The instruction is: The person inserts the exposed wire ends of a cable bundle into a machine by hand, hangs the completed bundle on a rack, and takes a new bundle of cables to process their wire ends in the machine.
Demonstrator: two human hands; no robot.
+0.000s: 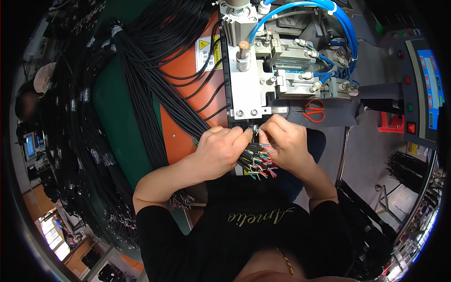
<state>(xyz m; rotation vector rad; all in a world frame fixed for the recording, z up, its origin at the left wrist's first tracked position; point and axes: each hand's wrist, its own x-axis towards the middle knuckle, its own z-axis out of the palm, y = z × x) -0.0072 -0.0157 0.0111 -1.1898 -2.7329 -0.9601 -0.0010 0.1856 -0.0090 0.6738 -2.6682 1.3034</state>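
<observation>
My left hand (221, 149) is closed in a pinch on a black cable, just below the front edge of a metal machine (246, 91). Beside it, my right hand (285, 143) pinches the small, pale wire ends (256, 130) of that cable; the fingers hide most of them. Under and between both hands lies a bundle of cable ends (259, 162), with thin red, green, white, black and yellow wires fanning out. The bundle's long black cables (176, 101) run up and left past my left hand.
Orange-red scissors (314, 111) lie right of the machine, where blue air hoses (350, 35) loop. A control panel (423, 89) stands at far right. More black cables (82, 141) hang at left beside a green surface (115, 113). A warning label (208, 52) sits on the orange panel.
</observation>
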